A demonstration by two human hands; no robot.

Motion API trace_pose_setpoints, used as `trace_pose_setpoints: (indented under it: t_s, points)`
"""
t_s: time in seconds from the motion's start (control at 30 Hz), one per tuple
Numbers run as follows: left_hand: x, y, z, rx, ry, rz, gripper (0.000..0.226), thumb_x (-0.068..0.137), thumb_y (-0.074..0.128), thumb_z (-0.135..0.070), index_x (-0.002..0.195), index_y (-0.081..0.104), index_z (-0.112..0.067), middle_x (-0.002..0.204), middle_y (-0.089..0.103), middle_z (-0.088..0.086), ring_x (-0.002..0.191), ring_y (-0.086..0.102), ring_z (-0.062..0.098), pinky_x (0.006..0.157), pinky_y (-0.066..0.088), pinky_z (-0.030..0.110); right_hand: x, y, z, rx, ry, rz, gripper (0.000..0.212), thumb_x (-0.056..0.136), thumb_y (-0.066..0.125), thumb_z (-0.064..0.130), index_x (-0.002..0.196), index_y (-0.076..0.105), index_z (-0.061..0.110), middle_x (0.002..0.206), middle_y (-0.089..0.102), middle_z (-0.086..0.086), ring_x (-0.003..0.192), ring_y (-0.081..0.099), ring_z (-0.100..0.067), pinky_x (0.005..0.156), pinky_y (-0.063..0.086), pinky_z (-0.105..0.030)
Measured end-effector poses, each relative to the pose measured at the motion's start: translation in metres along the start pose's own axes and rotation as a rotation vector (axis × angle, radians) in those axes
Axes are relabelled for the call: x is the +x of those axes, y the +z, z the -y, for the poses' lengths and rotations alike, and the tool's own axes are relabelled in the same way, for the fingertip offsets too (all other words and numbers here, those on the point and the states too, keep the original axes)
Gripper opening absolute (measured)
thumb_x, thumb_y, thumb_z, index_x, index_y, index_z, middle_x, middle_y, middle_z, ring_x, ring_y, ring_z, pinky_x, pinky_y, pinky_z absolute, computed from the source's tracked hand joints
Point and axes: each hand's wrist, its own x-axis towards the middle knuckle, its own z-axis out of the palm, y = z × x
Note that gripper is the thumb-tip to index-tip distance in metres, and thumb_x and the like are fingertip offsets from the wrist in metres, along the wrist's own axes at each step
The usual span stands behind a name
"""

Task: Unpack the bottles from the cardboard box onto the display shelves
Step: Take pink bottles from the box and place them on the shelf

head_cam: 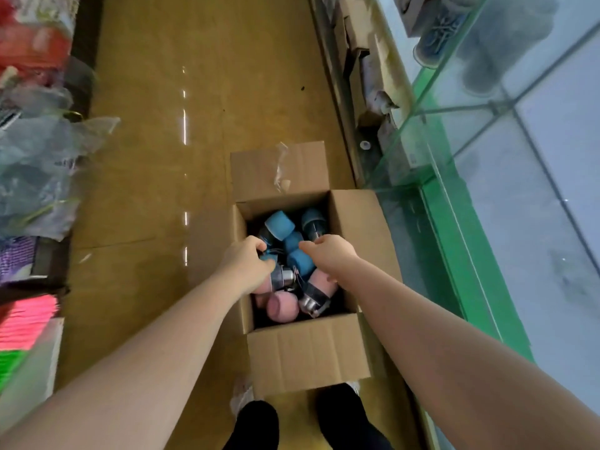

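Both hands, left (247, 262) and right (328, 254), are curled down among the blue and pink bottles (283, 289) heaped in the open cardboard box (308, 352) on the floor, so each bottle should be gripped firmly round its body before being lifted to the glass shelves (506, 131).

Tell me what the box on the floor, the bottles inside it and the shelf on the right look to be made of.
Cardboard box: plain brown corrugated board, matte, creased at the flaps. Bottles: pink or blue bodies with a soft matte look, possibly silicone or plastic, with shiny metal-looking collars. Display shelves: clear glass panes, green along the edges, reflective.
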Motion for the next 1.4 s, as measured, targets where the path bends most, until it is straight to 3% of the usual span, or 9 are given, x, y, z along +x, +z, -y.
trace_pose_setpoints:
  t_s: [0.17, 0.43, 0.6, 0.73, 0.87, 1.0, 1.2, 1.3, 1.4]
  points:
    - [0.059, 0.049, 0.03, 0.019, 0.017, -0.005, 0.04, 0.09, 0.058, -0.024, 0.129, 0.051, -0.015, 0.133, 0.049, 0.011, 0.12, 0.048, 0.026, 0.093, 0.037, 0.026, 0.066, 0.05, -0.035, 0.078, 0.05, 0.027, 0.031, 0.093, 0.047, 0.032, 0.098, 0.058, 0.004, 0.071, 0.047, -0.004, 0.085, 0.049, -0.023, 0.075, 0.043, -0.029]
    - [0.157, 0.156, 0.105, 0.124, 0.062, -0.057, 0.046, 0.089, 0.059, -0.021, 0.132, 0.047, -0.013, 0.133, 0.046, 0.015, 0.123, 0.046, 0.029, 0.1, 0.034, 0.031, 0.181, 0.15, -0.105, 0.515, 0.224, 0.109, 0.017, 0.092, 0.05, 0.027, 0.097, 0.049, 0.011, 0.075, 0.048, -0.004, 0.088, 0.057, -0.027, 0.077, 0.049, -0.037]
    - [0.205, 0.208, 0.146, 0.342, 0.151, -0.096, 0.05, 0.088, 0.057, -0.025, 0.135, 0.042, -0.016, 0.135, 0.042, 0.014, 0.124, 0.042, 0.032, 0.103, 0.032, 0.035, 0.233, 0.2, -0.137, 0.697, 0.269, 0.179, 0.018, 0.094, 0.049, 0.028, 0.08, 0.046, 0.017, 0.076, 0.047, -0.002, 0.062, 0.048, -0.016, 0.061, 0.047, -0.034]
    - [0.241, 0.212, 0.162, 0.493, 0.187, -0.175, 0.054, 0.088, 0.057, -0.023, 0.138, 0.036, -0.018, 0.136, 0.038, 0.011, 0.126, 0.037, 0.031, 0.1, 0.036, 0.04, 0.262, 0.228, -0.136, 0.835, 0.314, 0.028, 0.023, 0.087, 0.051, 0.026, 0.108, 0.049, 0.019, 0.078, 0.051, -0.008, 0.06, 0.051, -0.025, 0.051, 0.048, -0.031]
    - [0.265, 0.21, 0.171, 0.631, 0.181, -0.094, 0.071, 0.082, 0.063, -0.025, 0.143, 0.028, -0.017, 0.14, 0.036, 0.01, 0.131, 0.035, 0.03, 0.104, 0.034, 0.038, 0.285, 0.247, -0.146, 0.887, 0.286, -0.002, 0.039, 0.083, 0.053, 0.03, 0.117, 0.047, 0.012, 0.111, 0.058, -0.01, 0.086, 0.061, -0.026, 0.081, 0.053, -0.039]
    - [0.272, 0.217, 0.176, 0.739, 0.189, 0.09, 0.105, 0.066, 0.078, -0.034, 0.148, 0.015, -0.017, 0.145, 0.031, 0.007, 0.136, 0.031, 0.025, 0.109, 0.031, 0.036, 0.286, 0.243, -0.154, 0.96, 0.388, -0.056, 0.053, 0.086, 0.056, 0.027, 0.131, 0.037, 0.005, 0.124, 0.049, -0.019, 0.104, 0.057, -0.037, 0.067, 0.055, -0.042]
    - [0.281, 0.228, 0.176, 0.876, 0.248, 0.081, 0.117, 0.057, 0.083, -0.042, 0.147, 0.013, -0.018, 0.146, 0.031, 0.005, 0.135, 0.029, 0.025, 0.11, 0.028, 0.038, 0.279, 0.233, -0.158, 0.982, 0.348, 0.03, 0.028, 0.093, 0.052, 0.021, 0.119, 0.051, 0.009, 0.082, 0.051, -0.01, 0.083, 0.06, -0.03, 0.068, 0.052, -0.037]
    - [0.28, 0.232, 0.173, 0.925, 0.248, 0.062, 0.114, 0.061, 0.081, -0.037, 0.148, 0.01, -0.019, 0.145, 0.032, 0.007, 0.13, 0.033, 0.028, 0.104, 0.032, 0.037, 0.278, 0.228, -0.156, 1.005, 0.386, 0.081, 0.041, 0.093, 0.056, 0.027, 0.13, 0.048, 0.011, 0.09, 0.051, -0.011, 0.065, 0.052, -0.023, 0.055, 0.047, -0.031]
    - [0.278, 0.232, 0.171, 0.928, 0.258, 0.042, 0.099, 0.063, 0.079, -0.035, 0.143, 0.023, -0.018, 0.136, 0.038, 0.008, 0.123, 0.037, 0.028, 0.095, 0.039, 0.034, 0.28, 0.227, -0.157, 1.06, 0.411, 0.102, 0.04, 0.092, 0.058, 0.025, 0.128, 0.049, 0.01, 0.081, 0.049, -0.009, 0.065, 0.05, -0.022, 0.072, 0.048, -0.033]
